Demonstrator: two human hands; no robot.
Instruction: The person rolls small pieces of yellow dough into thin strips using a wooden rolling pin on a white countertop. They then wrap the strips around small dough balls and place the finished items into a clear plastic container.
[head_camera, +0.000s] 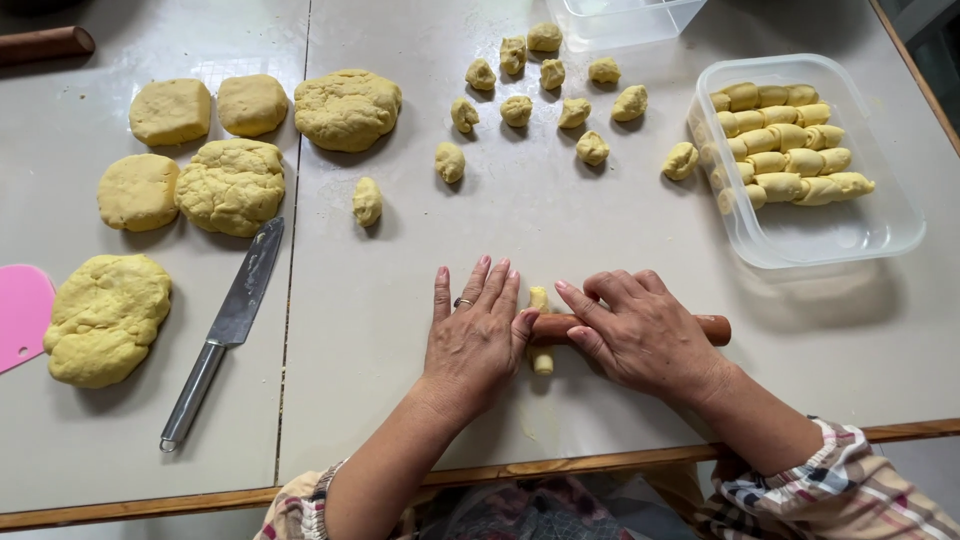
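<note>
A pale table (620, 240) fills the frame, with dough lumps (232, 185) at upper left, a knife (232, 320) at lower left and a clear tub (880, 225) of rolled pieces at upper right. At lower centre the left hand (475, 335) and right hand (640, 335) lie flat, fingers spread, gripping nothing, pressing a small wooden rolling pin (712, 328) across a thin dough strip (540, 330). Uneven pressure could likely squash the strip lopsided or skid the pin off it.

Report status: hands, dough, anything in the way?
Left hand and right hand flat on the rolling pin. Pin across a small dough strip. Knife off left, tub of rolls off right; nothing blocking.
</note>
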